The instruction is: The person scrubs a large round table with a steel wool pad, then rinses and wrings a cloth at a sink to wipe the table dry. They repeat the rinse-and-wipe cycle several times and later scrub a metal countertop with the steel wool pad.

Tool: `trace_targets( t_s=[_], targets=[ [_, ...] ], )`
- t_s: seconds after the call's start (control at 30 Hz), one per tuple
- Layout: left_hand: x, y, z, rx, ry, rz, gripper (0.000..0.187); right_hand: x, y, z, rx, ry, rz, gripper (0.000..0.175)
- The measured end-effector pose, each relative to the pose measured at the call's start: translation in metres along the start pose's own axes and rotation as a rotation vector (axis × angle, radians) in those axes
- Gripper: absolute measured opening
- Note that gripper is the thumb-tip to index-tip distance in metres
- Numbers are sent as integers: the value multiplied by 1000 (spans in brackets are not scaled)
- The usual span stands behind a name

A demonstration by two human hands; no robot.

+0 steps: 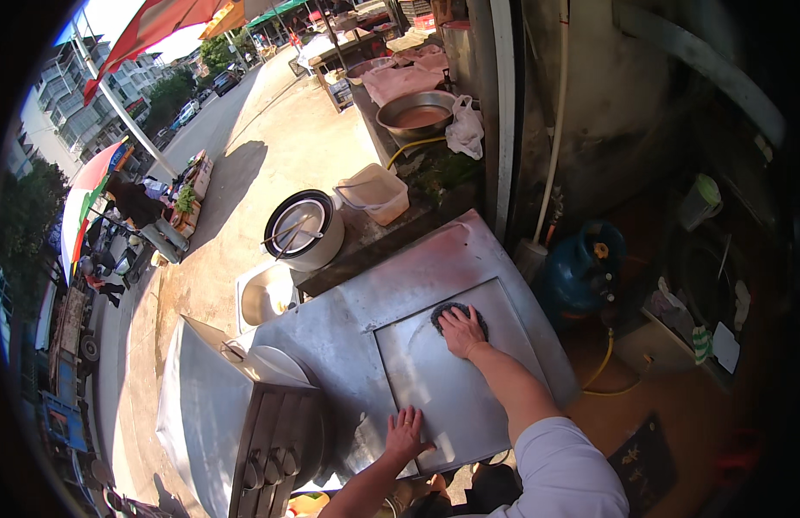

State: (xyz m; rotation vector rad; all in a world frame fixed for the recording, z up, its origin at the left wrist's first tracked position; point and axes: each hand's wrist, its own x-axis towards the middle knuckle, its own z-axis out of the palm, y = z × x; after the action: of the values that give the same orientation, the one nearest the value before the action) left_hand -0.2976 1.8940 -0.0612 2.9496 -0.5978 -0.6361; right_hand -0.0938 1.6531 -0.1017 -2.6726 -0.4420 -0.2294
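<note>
A dark, round scouring pad (439, 317) lies under my right hand (463, 331), whose fingers spread over it and press it to a stainless steel worktop (348, 324). Thin dark seams outline a large rectangular panel (452, 388) in this top, and the pad is on its far part. My left hand (405, 435) rests palm down with spread fingers near the panel's left edge and wears a ring. Left of it stands a metal cabinet (277, 440) with several handles.
Beyond the worktop stand a white pot (319, 246) with sticks across it, a clear plastic tub (380, 194), a small sink (264, 301) and a metal basin (416, 113). A blue gas cylinder (578, 272) with a yellow hose is at right. A person (144, 207) stands outside.
</note>
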Motion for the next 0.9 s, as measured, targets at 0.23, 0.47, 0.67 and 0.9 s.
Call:
trace_targets(
  t_s=[0.23, 0.47, 0.67, 0.9],
  targets=[
    [9, 4, 7, 10, 51, 19, 118, -110, 33, -37, -130, 63, 326, 51],
    [17, -2, 3, -17, 131, 71, 117, -213, -93, 0, 120, 4, -16, 40],
    [24, 23, -11, -54, 109, 123, 112, -250, -8, -44, 995, 453, 909, 32],
    [44, 51, 0, 18, 81, -87, 104, -376, 38, -167, 2061, 1105, 508, 31]
  ],
)
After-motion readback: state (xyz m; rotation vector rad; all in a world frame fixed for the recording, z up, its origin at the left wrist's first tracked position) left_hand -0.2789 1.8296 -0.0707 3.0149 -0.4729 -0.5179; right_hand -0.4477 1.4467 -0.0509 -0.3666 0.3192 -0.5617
